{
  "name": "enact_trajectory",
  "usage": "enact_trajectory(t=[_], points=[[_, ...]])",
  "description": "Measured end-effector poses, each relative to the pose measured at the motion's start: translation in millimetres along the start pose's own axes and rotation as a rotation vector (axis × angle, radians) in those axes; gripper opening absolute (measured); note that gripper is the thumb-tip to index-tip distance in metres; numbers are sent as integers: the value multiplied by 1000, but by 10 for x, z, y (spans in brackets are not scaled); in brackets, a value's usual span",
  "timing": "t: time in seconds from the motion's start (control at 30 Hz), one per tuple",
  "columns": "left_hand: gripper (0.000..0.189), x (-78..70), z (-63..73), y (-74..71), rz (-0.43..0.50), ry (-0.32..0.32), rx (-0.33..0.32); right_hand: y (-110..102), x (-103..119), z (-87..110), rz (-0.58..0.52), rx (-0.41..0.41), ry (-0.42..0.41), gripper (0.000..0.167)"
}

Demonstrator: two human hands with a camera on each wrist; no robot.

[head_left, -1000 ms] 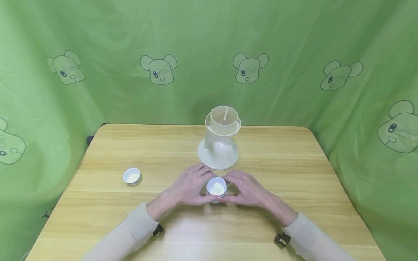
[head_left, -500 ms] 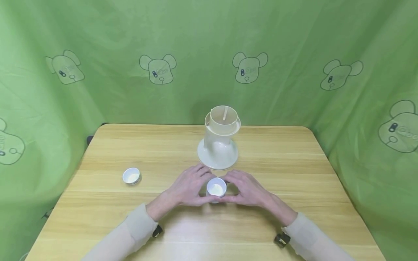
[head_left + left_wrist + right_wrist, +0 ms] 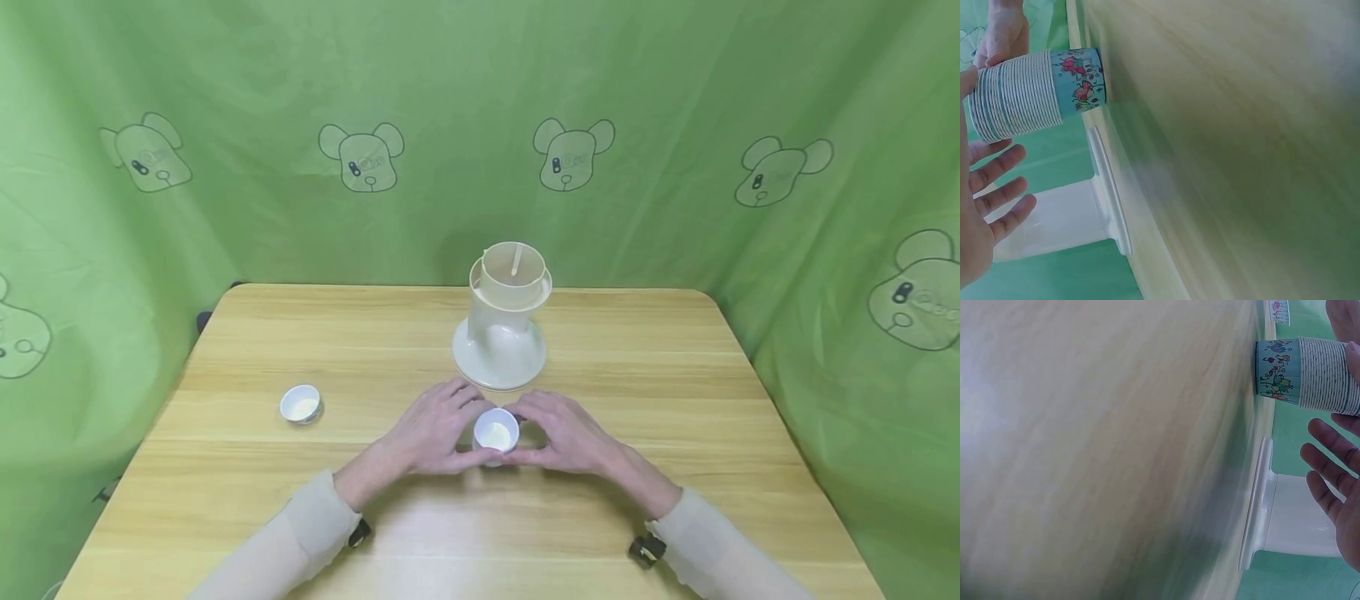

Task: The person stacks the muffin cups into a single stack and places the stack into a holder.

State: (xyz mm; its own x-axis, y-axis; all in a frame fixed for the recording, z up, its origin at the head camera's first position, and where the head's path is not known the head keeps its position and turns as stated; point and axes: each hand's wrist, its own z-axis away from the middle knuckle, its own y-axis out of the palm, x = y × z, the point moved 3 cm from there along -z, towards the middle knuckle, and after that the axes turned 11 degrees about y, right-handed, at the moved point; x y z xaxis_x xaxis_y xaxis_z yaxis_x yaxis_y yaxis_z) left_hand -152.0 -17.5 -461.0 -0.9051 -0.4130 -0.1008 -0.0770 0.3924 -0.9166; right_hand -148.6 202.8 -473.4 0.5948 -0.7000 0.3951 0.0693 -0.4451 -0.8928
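A tall stack of nested paper cups stands upright on the table in front of me. The wrist views show many pale rims at its top and a blue lowest cup wall printed with red flowers. My left hand grips the stack near its top from the left, thumb in front and index finger behind. From the right, my right hand holds the same upper part in a like way. Both thumbs meet at the near side. In the wrist views the other fingers spread away from the cups.
Just behind the stack stands a cream-white holder with a round base, a cylindrical body and an open tube on top. A separate paper cup sits upright at the left of the wooden table. Green curtains surround the table.
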Motion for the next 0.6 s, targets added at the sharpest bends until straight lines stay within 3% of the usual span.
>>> enact_trajectory(t=[0.6], points=[[57, -31, 9, -8, -7, -5, 21, -10, 11, 5, 5, -5, -2, 61]])
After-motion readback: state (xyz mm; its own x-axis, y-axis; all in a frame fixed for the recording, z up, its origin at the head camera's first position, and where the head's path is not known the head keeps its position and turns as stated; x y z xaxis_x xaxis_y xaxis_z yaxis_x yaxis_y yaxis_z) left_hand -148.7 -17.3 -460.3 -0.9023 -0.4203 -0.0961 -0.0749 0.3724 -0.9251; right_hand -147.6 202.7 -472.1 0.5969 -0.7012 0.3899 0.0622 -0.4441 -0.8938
